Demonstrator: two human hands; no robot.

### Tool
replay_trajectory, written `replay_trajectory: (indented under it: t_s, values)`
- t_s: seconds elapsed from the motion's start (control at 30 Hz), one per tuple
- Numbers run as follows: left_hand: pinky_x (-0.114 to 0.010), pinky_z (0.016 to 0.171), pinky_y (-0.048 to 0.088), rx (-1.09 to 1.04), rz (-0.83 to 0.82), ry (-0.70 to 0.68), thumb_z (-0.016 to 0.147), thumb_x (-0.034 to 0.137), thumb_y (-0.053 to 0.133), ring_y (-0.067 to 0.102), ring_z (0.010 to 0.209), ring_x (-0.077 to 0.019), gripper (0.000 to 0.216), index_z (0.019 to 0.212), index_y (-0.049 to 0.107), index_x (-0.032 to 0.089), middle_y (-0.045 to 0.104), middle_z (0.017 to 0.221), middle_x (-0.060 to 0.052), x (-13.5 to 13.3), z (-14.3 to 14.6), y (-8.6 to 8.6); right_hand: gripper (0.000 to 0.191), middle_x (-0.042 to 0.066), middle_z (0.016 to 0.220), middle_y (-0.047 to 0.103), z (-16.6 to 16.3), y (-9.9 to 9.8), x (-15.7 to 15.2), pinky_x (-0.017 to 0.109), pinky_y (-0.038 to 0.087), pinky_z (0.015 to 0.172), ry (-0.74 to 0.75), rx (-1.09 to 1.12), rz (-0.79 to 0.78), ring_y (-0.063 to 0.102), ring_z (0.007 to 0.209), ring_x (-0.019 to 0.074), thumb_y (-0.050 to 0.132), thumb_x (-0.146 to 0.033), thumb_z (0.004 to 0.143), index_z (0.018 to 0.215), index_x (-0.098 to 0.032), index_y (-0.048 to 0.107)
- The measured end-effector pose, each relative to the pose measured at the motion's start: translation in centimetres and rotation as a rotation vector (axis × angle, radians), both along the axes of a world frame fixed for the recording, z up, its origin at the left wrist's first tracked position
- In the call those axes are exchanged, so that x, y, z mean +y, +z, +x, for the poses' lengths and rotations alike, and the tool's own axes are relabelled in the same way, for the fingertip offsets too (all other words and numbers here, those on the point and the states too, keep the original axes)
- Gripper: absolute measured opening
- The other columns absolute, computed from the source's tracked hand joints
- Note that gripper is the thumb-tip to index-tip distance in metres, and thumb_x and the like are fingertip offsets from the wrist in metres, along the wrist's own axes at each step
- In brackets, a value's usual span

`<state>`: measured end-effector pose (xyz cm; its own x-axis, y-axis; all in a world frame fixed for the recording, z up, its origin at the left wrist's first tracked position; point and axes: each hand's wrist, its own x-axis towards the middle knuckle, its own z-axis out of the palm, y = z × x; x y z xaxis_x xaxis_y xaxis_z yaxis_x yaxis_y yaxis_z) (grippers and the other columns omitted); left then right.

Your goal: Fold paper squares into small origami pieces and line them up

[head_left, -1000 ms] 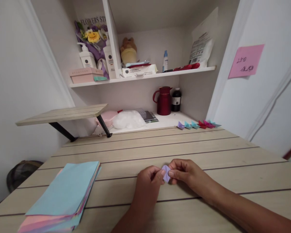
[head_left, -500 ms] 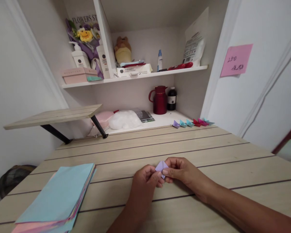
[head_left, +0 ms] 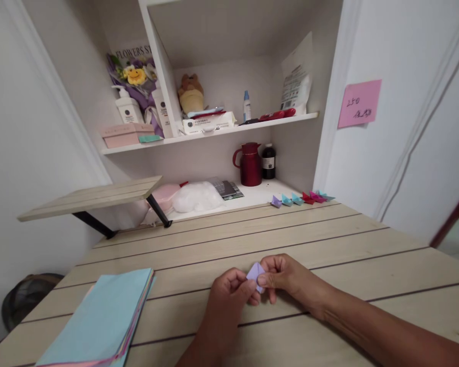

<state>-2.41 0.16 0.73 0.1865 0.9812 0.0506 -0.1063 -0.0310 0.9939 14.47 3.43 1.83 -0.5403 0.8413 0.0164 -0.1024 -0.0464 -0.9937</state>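
A small folded piece of lilac paper [head_left: 254, 272], diamond-shaped with a crease near its middle, is held just above the table between both hands. My left hand [head_left: 231, 293] pinches its lower left side, thumb on top. My right hand [head_left: 283, 278] grips its right edge between thumb and curled fingers. The fingertips hide the paper's lower part. To the left lies a stack of coloured paper [head_left: 99, 311] with a light blue sheet on top.
Several small folded paper boats [head_left: 297, 198] stand in a row along the table's back right edge. Behind are a dark red jug [head_left: 251, 165], a dark bottle [head_left: 268, 162] and a white bag [head_left: 198, 197]. A raised wooden shelf [head_left: 92, 196] stands at the back left.
The view has tilted slightly, so everything sits a little lower. Both hands keep hold of the lilac paper, which has turned slightly; the right fingers have shifted on it.
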Motion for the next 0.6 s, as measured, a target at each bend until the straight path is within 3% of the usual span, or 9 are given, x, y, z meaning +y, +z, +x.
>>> replay_trajectory:
  t_s: [0.17,0.23,0.4,0.6]
  values:
    - [-0.023,0.060,0.046,-0.028,0.068,0.268,0.069,0.026,0.070,0.060,0.061,-0.0126,0.023,0.089,0.062,0.017,0.064,0.075,-0.001,0.4,0.1,-1.0,0.014,-0.003,0.047,0.058,0.0,0.5,-0.9,0.020,0.036,0.047,-0.152,-0.381,0.267,0.053,0.046,0.0109,0.065,-0.025,0.072,0.062,-0.017,0.059]
    - [-0.024,0.060,0.046,0.016,0.067,0.319,0.070,0.029,0.069,0.060,0.062,-0.0133,0.021,0.086,0.063,0.016,0.064,0.073,-0.001,0.5,-0.1,-0.9,0.013,-0.003,0.048,0.058,-0.1,0.7,-1.4,0.020,0.034,0.046,-0.149,-0.447,0.322,0.050,0.046,0.0104,0.062,-0.022,0.073,0.062,-0.018,0.059]
    - [-0.026,0.063,0.047,0.105,0.016,0.420,0.070,0.034,0.067,0.061,0.062,-0.0155,0.018,0.074,0.065,0.016,0.065,0.065,-0.001,0.5,-1.0,0.5,0.012,-0.003,0.051,0.059,-0.2,0.7,-1.6,0.020,0.035,0.048,-0.134,-0.417,0.294,0.052,0.049,0.0116,0.061,-0.020,0.074,0.063,-0.019,0.057]
    - [-0.029,0.078,0.047,0.246,0.135,0.357,0.077,0.033,0.062,0.063,0.085,-0.0200,0.020,0.085,0.072,0.017,0.070,0.088,-0.006,0.3,-1.2,1.2,0.009,-0.003,0.053,0.059,-0.1,0.5,-1.4,0.021,0.036,0.051,-0.158,-0.388,0.257,0.052,0.051,0.0116,0.059,-0.021,0.076,0.068,-0.019,0.057]
